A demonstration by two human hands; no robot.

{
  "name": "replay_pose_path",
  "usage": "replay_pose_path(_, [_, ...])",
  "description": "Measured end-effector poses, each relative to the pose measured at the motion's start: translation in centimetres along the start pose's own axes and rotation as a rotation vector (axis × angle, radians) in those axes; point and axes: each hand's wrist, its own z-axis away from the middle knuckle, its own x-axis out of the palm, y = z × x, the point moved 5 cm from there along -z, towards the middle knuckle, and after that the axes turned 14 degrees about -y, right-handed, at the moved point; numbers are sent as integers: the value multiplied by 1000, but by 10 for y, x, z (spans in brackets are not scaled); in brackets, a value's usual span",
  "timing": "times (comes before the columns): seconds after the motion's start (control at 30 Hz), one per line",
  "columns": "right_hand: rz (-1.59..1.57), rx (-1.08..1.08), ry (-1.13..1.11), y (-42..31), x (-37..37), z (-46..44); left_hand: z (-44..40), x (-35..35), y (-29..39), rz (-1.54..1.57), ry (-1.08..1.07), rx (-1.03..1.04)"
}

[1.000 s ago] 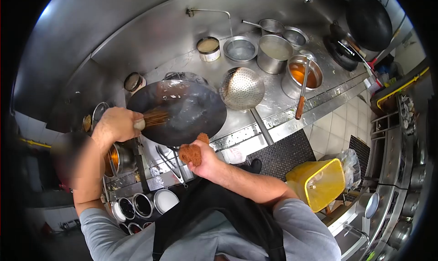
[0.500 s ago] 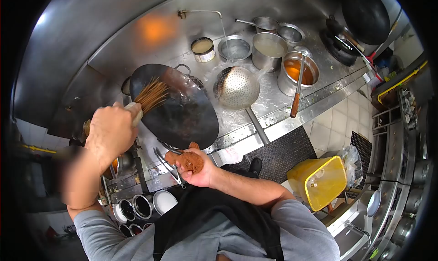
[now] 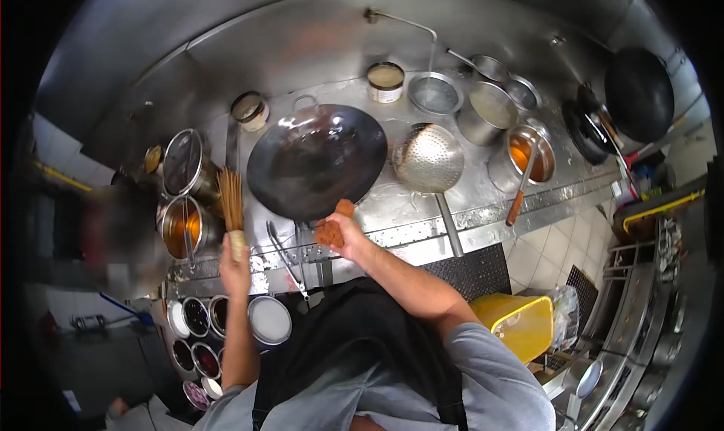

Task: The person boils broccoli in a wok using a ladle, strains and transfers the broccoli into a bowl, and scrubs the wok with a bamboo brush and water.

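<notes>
My left hand (image 3: 236, 269) is closed around the pale handle of a bamboo wok brush (image 3: 231, 197), its bristles pointing up, beside the wok's left rim. My right hand (image 3: 347, 236) grips a reddish-brown cloth (image 3: 329, 233) at the near edge of a large dark wok (image 3: 313, 159). Whether the wok's near handle is inside the cloth is hidden. The wok sits on the range with its wet, shiny inside facing up. Metal tongs (image 3: 286, 257) lie on the ledge between my hands.
Right of the wok lies a perforated strainer (image 3: 430, 158), its handle over the edge. Behind it a tap (image 3: 407, 22) hangs by a basin (image 3: 436, 94). A pot of orange liquid (image 3: 507, 167) holds a ladle (image 3: 520, 190). Another pot (image 3: 181, 231) stands left, near several seasoning containers (image 3: 269, 319).
The wok has gone from tilted to lying level on the range. My left hand has come down and away from the wok with the brush. My right hand still holds the cloth.
</notes>
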Motion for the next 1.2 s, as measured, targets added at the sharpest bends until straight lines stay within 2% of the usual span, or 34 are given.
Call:
replay_pose_path(0.07, [28,-14,47,-6,-5,-16,26,45,-35,76,-41,-217])
replay_pose_path(0.1, [67,-17,-34,-1,-18,-33,38,84,-79,153,-42,-271])
replay_pose_path(0.13, [197,-37,16,-5,-19,-26,49,110,-114,226,-45,-325])
replay_pose_path(0.2, [454,-85,109,-24,-20,0,56,128,-106,72,-296,-586])
replay_pose_path(0.23, [614,-93,35,-27,-38,-1,63,149,-130,-83,-470,-700])
replay_pose_path(0.27, [773,-100,-41,-24,-65,-5,60,132,-84,-20,-612,-726])
replay_pose_path(0.33, [1103,-364,133,-14,-118,10,64,159,-120,-175,-716,-613])
replay_pose_path(0.4, [1255,-251,278,9,-168,38,53,154,-122,-229,-784,-603])
replay_pose_path(0.43, [1329,-242,273,21,-177,54,45,151,-122,-258,-816,-597])
replay_pose_path(0.53, [1491,-254,382,42,-187,87,14,157,-134,-470,-972,-390])
replay_pose_path(0.57, [1534,-263,439,38,-186,96,0,118,-81,-317,-688,-449])
replay_pose_path(0.63, [1212,-337,760,-7,-158,158,-15,104,-75,-338,-539,-243])
replay_pose_path(0.67, [1366,-572,916,-45,-158,194,-20,103,-67,-341,-464,-142])
replay_pose_path(0.7, [1512,-823,1317,-66,-164,239,-25,96,-50,-289,-392,-142])
replay_pose_path(0.73, [1526,-1071,1534,-98,-175,278,-31,84,-27,-240,-324,-140])
replay_pose_path(0.77, [1530,-983,1753,-134,-179,308,-34,79,-10,-211,-280,-151])
replay_pose_path(0.8, [1451,-865,1806,-164,-215,318,-34,82,-5,-154,-224,-118])
replay_pose_path(0.87, [977,-688,1442,-210,-311,316,-28,88,12,-86,-168,-104])
replay_pose_path(0.9, [603,-602,1023,-220,-356,292,-24,95,16,-57,-146,-98])
replay_pose_path(0.93, [433,-630,888,-228,-388,265,-18,98,23,-53,-135,-89])
replay_pose_path(1.0, [488,-698,885,-241,-346,251,-2,101,37,-43,-104,-79])
replay_pose_path(1.07, [555,-891,855,-234,-320,236,21,102,42,-18,-74,-111])
replay_pose_path(1.13, [677,-878,719,-209,-312,212,54,103,41,21,-38,-148])
replay_pose_path(1.2, [691,-677,643,-202,-306,189,90,105,39,-22,-54,-224])
